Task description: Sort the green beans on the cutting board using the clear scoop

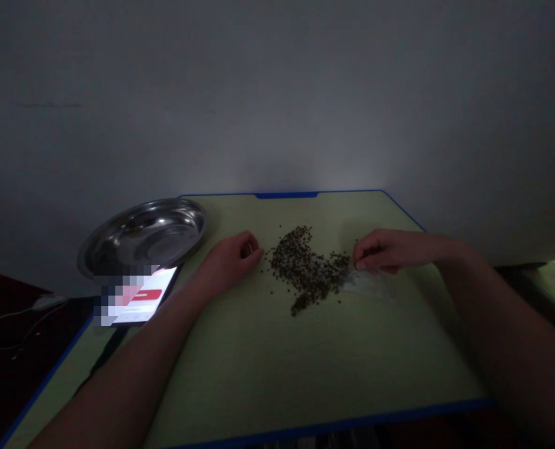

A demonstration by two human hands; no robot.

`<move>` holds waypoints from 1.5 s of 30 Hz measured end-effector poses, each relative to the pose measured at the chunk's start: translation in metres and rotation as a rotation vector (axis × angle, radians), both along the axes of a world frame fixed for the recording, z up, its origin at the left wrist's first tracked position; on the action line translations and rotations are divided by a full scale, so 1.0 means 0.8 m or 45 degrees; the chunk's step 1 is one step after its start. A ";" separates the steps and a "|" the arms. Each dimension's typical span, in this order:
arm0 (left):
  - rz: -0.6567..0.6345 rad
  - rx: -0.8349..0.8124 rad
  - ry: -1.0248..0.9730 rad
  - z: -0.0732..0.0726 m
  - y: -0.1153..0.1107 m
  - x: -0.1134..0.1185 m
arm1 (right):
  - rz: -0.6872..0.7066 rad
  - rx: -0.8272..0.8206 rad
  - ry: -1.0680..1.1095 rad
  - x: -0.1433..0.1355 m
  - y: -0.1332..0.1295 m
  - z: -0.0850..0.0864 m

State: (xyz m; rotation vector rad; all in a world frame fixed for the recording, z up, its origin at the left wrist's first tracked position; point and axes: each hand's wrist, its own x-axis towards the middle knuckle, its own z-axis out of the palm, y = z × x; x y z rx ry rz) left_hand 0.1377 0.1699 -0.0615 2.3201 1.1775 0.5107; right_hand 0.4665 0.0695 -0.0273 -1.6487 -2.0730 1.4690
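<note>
Small dark brown grains that look like seeds or dried peppercorns (pixel 300 262) lie in a loose, spread pile on the pale green tabletop (pixel 277 368). At the left edge of the pile rests my left hand (pixel 234 259), its fingers curled and the thumb closed towards the index finger. Whatever may be between them is too small to see. On the pile's right side, my right hand (pixel 375 251) is pinched, fingertips down by the outermost grains. Beneath it lies a thin, see-through sheet, perhaps a plastic bag (pixel 368 285). The pinched fingertips hide what they hold, if anything.
A shiny metal basin (pixel 151 240) stands tilted at the back left. In front of it, a lit phone or tablet screen (pixel 149 298) sits near the left forearm. Blue trim (pixel 287 195) edges the table, and a grey wall (pixel 277 93) rises behind it.
</note>
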 end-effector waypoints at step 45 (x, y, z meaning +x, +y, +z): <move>0.015 0.032 0.065 0.007 -0.005 0.002 | -0.118 0.839 -0.214 -0.132 -0.024 0.000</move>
